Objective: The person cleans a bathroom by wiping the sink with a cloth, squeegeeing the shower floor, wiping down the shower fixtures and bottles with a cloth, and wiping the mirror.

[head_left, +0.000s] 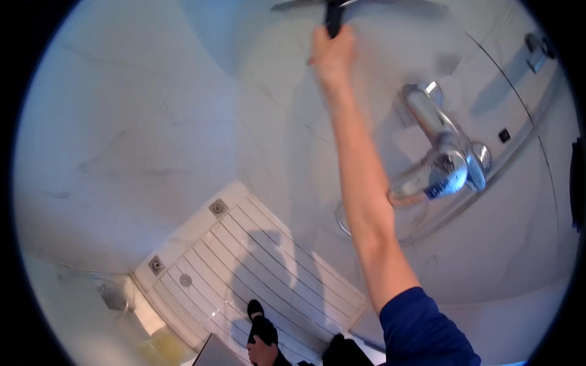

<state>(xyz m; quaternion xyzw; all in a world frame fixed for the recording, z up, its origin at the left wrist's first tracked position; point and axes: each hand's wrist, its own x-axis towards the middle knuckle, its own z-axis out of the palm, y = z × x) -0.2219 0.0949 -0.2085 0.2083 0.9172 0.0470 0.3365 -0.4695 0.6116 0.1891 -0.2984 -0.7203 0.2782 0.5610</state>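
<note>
My right hand (334, 56) is stretched far up along the wall, fingers closed round the black handle (333, 19) of a squeegee. The squeegee's wide, thin blade (302, 5) lies across the top edge of the view and is partly cut off. At the bottom, my left hand (261, 352) rests on my dark trouser leg; it looks empty, with its fingers laid loosely over the cloth. A chrome mixer tap (436, 146) juts from the wall just right of my right forearm.
Pale marbled wall panels (134, 134) surround me. Below lies a white slatted shower floor (244, 256) with small square metal fittings (218, 208) at its edge. A chrome wall fitting (538, 55) is at upper right. Something yellowish (163, 348) is blurred at lower left.
</note>
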